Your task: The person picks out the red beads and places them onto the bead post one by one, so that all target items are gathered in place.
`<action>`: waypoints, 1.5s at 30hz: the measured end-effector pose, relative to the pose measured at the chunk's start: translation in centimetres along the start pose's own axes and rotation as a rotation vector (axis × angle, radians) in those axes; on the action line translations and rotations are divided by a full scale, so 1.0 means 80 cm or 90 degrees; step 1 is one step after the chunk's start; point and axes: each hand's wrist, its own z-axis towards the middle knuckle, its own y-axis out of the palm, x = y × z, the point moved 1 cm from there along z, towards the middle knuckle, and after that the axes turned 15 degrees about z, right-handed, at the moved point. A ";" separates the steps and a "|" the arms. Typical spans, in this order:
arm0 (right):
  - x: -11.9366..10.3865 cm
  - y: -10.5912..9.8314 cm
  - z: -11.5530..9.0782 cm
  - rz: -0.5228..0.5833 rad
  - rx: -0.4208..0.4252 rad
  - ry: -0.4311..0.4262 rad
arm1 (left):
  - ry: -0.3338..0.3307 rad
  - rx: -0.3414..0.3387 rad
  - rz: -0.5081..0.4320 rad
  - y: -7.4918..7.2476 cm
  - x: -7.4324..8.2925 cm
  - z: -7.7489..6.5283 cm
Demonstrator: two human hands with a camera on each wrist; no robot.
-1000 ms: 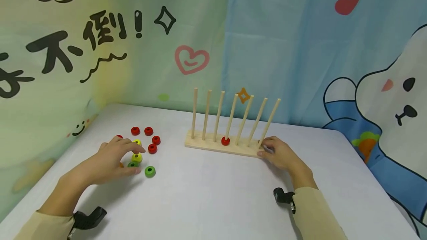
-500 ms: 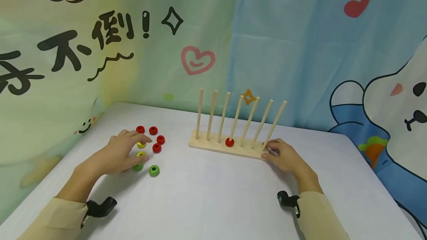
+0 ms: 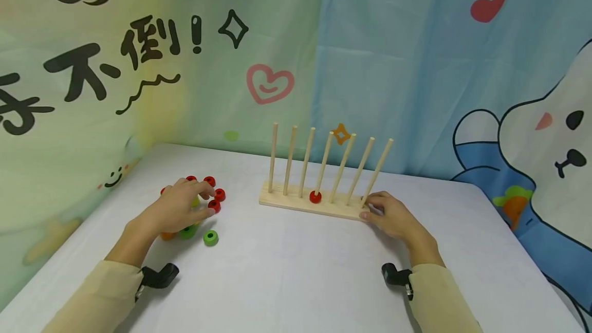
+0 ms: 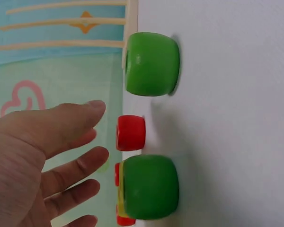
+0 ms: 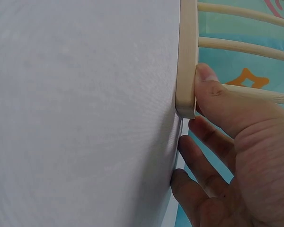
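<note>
My left hand (image 3: pixel 178 209) hovers over loose beads at the left of the table, thumb and fingers apart with nothing between them. Its fingertips are nearest a red bead (image 3: pixel 214 206); in the left wrist view that hand stays clear of the green bead (image 4: pixel 153 64). My right hand (image 3: pixel 393 219) holds the right end of a wooden peg rack (image 3: pixel 289 201). In the right wrist view the thumb (image 5: pixel 208 80) presses on the base, with fingers behind its end. One red bead (image 3: pixel 315 197) sits at the foot of the rack's middle peg.
Several more red beads (image 3: pixel 220 195) lie beyond the left hand. Green beads (image 3: pixel 210 238), an orange bead (image 3: pixel 168 236) and a partly hidden yellow bead (image 3: pixel 195 202) lie around it. A printed cloth (image 3: pixel 379 66) hangs behind the white table (image 3: pixel 296 271).
My left hand has moved right and away from me, from above the green and yellow beads to the red ones. The right hand keeps its hold on the rack.
</note>
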 end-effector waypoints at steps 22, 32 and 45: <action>0.002 -0.001 0.002 0.009 -0.005 -0.011 | -0.039 -0.068 0.053 0.008 0.004 0.018; 0.003 -0.002 -0.002 0.009 0.001 0.000 | -0.041 -0.084 0.060 0.007 0.007 0.021; 0.006 -0.002 -0.002 0.005 -0.003 0.004 | -0.035 -0.007 -0.008 -0.027 0.032 0.025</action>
